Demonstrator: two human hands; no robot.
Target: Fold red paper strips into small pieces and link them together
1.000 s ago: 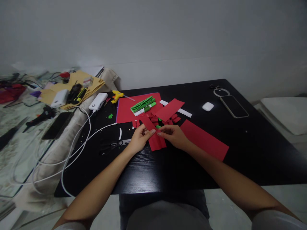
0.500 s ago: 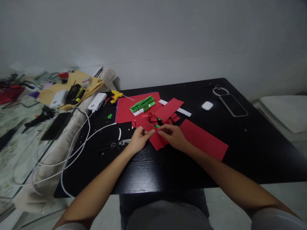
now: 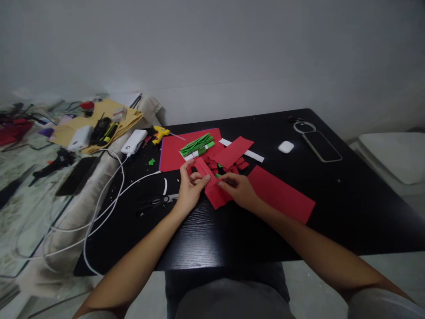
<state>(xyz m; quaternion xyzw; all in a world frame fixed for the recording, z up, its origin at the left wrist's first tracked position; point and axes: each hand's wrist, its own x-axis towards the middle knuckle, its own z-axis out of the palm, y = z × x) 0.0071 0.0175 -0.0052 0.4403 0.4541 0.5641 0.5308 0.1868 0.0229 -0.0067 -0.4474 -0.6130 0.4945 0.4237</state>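
My left hand pinches the far end of a red paper strip and curls it upward off the black table. My right hand presses and grips the same strip from the right, fingers closed on it. A small green scrap shows between my fingertips. Behind the strip lie several small red paper pieces and a bundle of folded green strips on a red sheet.
A large red sheet lies right of my hands. Scissors rest left of them. A glue gun, power bank with white cables, earbud case and phone sit farther back. Cluttered surface on the left.
My left hand has lifted and bent the far end of the red strip upward. My right hand has slid slightly left along the strip.
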